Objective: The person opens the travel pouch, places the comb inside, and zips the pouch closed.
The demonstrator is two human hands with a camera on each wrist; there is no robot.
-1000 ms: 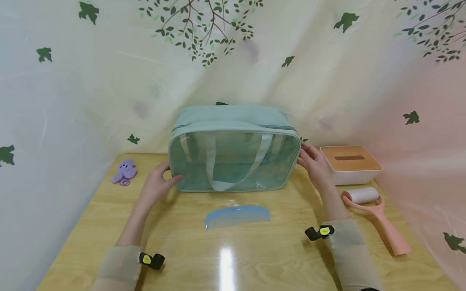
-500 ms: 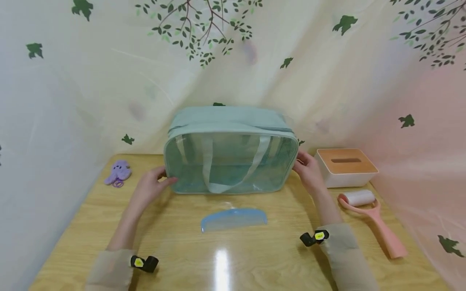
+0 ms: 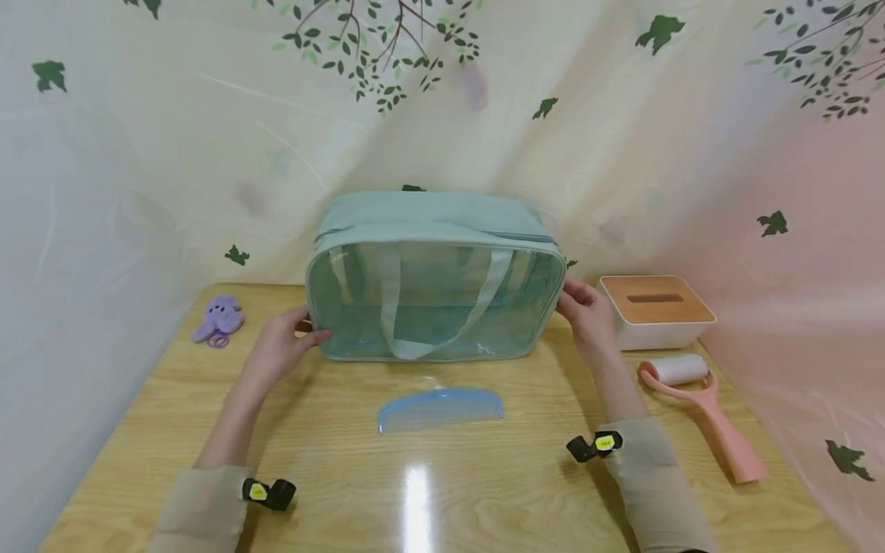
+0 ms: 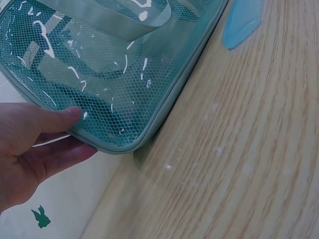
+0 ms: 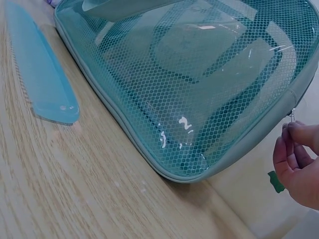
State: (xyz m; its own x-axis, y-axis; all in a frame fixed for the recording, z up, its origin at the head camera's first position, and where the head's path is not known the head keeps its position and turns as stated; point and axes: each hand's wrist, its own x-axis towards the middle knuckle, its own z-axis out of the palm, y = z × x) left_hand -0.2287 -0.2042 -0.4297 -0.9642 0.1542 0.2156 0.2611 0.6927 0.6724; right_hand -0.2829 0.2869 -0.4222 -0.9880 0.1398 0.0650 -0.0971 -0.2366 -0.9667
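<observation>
A light green toiletry bag (image 3: 442,307) with clear mesh-patterned sides and a pale strap handle stands upright at the back of the table. My left hand (image 3: 280,342) grips its lower left corner, the thumb over the clear front and the fingers behind the edge, as the left wrist view (image 4: 30,144) also shows. At the bag's right side my right hand (image 3: 588,315) pinches a small metal zipper pull (image 5: 292,115) between thumb and fingers. The zipper (image 3: 518,239) runs along the top edge. In front of the bag lies a blue comb (image 3: 440,409).
On the left is a purple octopus-like plush toy (image 3: 220,316) with a ring. A white tissue box (image 3: 660,336) with a wooden lid stands at the back right. A pink-handled lint roller (image 3: 726,430) lies before it. A printed curtain (image 3: 442,146) hangs behind the table (image 3: 346,476).
The right hand has slid slightly down the bag's right side, its fingers drawn closer together. The left hand keeps its grip on the corner. The head view has shifted a little.
</observation>
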